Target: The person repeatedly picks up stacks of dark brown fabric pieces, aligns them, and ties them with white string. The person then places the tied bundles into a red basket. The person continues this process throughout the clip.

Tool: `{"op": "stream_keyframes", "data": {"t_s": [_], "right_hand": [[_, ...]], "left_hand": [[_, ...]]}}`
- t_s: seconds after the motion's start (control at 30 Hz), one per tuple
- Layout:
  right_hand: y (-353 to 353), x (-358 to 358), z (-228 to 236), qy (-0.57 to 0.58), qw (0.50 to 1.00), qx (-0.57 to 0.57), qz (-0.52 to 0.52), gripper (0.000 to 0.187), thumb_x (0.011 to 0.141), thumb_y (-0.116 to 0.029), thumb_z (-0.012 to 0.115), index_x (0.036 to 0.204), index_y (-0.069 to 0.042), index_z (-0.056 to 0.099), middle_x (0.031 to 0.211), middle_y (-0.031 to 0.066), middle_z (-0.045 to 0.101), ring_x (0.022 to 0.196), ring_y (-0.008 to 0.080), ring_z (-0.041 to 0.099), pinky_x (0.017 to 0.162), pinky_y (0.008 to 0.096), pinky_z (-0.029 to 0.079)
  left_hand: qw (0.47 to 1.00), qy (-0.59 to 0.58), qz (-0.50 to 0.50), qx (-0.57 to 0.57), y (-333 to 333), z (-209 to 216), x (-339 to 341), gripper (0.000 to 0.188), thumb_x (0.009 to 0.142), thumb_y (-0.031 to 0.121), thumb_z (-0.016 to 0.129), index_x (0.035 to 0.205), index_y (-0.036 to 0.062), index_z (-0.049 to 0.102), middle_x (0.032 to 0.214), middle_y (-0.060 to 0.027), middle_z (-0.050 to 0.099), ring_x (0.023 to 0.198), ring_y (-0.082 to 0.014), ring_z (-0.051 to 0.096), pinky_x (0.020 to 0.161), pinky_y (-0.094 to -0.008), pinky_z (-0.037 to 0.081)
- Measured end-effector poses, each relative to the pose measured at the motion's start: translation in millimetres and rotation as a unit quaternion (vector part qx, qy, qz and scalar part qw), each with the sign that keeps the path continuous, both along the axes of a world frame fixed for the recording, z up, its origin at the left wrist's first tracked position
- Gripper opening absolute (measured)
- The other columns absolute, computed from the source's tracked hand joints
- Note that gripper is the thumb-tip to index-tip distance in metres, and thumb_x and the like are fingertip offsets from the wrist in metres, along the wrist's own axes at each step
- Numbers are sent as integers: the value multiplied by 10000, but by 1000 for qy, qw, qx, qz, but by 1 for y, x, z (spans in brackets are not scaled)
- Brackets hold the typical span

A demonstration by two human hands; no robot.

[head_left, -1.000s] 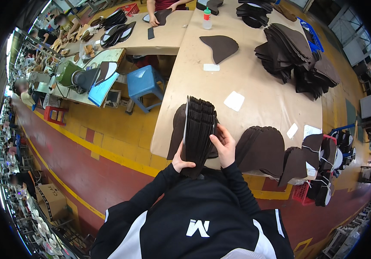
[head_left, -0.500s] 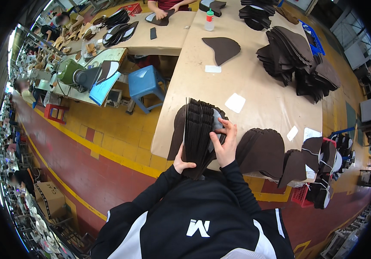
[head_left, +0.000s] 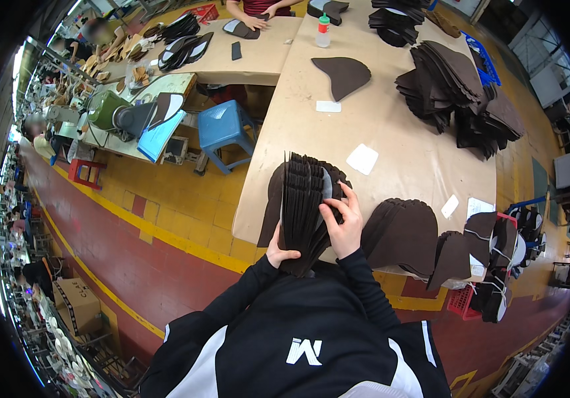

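A thick bundle of dark brown cut pieces point(head_left: 300, 209), curved like shoe uppers, is held on edge at the near edge of the table. My left hand point(head_left: 281, 251) grips its lower left side, thumb across the front. On the bundle's right side, my right hand point(head_left: 343, 224) pinches the edge of a piece between thumb and fingers. A grey patch point(head_left: 327, 184) on one piece shows just above the right thumb. Behind the bundle, at its left, a further brown piece point(head_left: 272, 199) lies on the table.
The tan-covered table point(head_left: 298, 126) bears a brown stack point(head_left: 401, 232) at my right and larger piles point(head_left: 441, 76) farther off. A single brown piece point(head_left: 343, 74), white cards point(head_left: 362, 159) and a bottle point(head_left: 323, 32) lie beyond. A blue stool point(head_left: 224, 129) stands left; a co-worker's hands point(head_left: 255, 23) handle a piece.
My right hand has shifted slightly left and down along the bundle. Less of the grey patch shows, as its piece has turned more edge-on. The left hand keeps its hold.
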State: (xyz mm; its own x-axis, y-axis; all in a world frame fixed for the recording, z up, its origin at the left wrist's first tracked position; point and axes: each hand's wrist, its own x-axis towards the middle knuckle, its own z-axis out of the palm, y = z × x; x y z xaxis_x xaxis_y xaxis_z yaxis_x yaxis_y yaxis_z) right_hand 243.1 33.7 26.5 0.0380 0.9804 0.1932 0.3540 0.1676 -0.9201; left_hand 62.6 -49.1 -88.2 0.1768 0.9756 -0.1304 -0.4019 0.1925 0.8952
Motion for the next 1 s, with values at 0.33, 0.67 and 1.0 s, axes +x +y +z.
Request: {"op": "stream_keyframes", "data": {"t_s": [0.33,0.67,1.0], "right_hand": [[1,1,-1,-3,1000,5,-3,229,770,-122,754,911,46,688,1275,151,554,875,236,619,781,337,503],[-2,0,9,44,999,8,17,279,786,-100,734,1036,10,675,1352,167,488,1104,287,582,918,363,468],[-6,8,5,86,996,33,-13,457,776,-45,697,1213,-18,563,1413,167,405,1313,327,409,1071,412,348]], "left_hand": [[1000,-14,1,6,1,7,3,920,648,9,736,1437,55,265,1319,-139,496,1221,-269,504,1053,-395,399],[1000,-10,-1,1,1,9,3,932,641,31,754,1433,49,264,1333,-151,488,1216,-277,512,1047,-401,406],[1000,-26,-4,-12,-1,6,1,874,645,38,758,1400,40,317,1307,-161,517,1191,-283,535,1032,-405,423]]}}
